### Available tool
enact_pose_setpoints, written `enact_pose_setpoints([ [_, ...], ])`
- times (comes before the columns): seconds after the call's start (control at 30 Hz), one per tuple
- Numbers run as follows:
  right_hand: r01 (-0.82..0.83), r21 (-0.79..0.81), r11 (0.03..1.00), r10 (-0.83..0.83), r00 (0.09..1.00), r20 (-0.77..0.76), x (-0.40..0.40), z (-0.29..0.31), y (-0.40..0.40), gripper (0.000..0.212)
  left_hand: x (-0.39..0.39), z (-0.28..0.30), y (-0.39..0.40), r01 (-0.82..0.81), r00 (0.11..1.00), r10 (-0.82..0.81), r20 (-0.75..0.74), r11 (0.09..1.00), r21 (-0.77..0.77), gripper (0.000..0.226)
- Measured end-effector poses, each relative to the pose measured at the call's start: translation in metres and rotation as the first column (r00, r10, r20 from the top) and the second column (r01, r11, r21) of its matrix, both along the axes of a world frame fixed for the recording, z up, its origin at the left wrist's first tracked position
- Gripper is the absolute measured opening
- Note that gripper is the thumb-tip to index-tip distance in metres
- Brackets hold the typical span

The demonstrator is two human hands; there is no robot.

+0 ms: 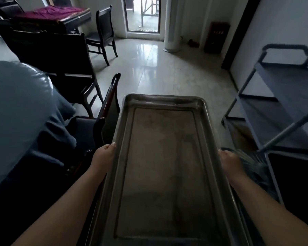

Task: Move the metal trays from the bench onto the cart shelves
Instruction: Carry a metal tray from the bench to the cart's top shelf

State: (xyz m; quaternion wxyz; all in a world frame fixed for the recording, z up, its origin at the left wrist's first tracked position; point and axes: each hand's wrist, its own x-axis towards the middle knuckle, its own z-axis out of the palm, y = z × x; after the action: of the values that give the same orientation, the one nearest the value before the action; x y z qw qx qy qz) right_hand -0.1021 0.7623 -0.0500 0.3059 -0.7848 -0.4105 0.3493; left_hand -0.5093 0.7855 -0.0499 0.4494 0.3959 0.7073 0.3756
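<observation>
A long, empty metal tray (163, 157) fills the middle of the view, held level in the air with its far end pointing into the room. My left hand (104, 155) grips its left rim, thumb on top. On the right rim sits my right hand (228, 161), closed around the edge. The grey cart (267, 107) stands to the right of the tray, with an upper shelf and lower shelves showing bare surfaces. The tray is apart from the cart.
A round table under a blue cloth (20, 110) lies at the left, with dark wooden chairs (60, 68) beside it. A dark bin (295, 178) stands at the near right, below the cart. Pale tiled floor (167, 71) stretches ahead toward a door and a white column.
</observation>
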Motion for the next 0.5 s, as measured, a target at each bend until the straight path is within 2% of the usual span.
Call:
enact_pose_setpoints([
  [0.17,0.022,0.017,1.0,-0.023,0.997,0.067,-0.008,0.008,0.128,0.041,-0.005,0.005,0.147,0.055,0.999,-0.055,-0.002,0.998,0.013,0.047],
  [0.33,0.118,-0.011,0.993,-0.117,0.992,0.04,-0.005,0.018,0.221,0.04,0.0,0.013,0.269,0.106,0.993,-0.107,-0.052,0.994,-0.015,0.048],
  [0.5,0.177,-0.016,0.984,-0.177,0.984,0.013,0.016,0.011,0.322,0.034,0.03,0.001,0.385,0.153,0.983,-0.157,-0.092,0.987,-0.046,0.039],
])
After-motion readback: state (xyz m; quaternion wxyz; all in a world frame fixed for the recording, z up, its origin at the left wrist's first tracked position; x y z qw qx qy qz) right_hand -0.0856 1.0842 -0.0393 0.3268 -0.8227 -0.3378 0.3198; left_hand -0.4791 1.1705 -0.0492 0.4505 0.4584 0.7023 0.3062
